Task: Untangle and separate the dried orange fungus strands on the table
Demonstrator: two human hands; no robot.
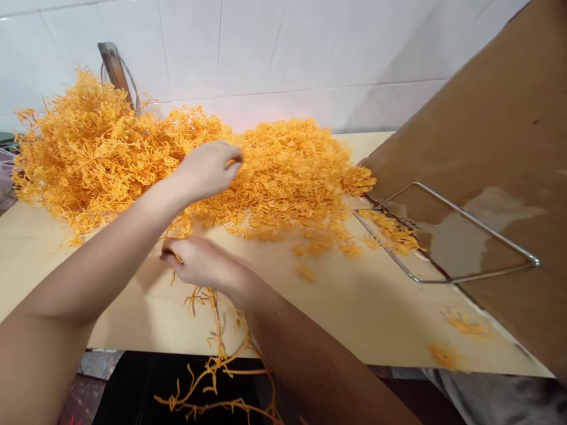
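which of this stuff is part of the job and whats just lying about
Seemingly in use:
- orange stems hanging below the right hand
- heap of orange sprigs by the left hand
- table under the heap

Probably just lying about:
- wire frame
- brown panel
- upright strip behind the heap

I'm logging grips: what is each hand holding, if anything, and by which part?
The right hand grips an orange branched stem, apparently near its upper end. Whether the curled left hand holds anything can't be told.
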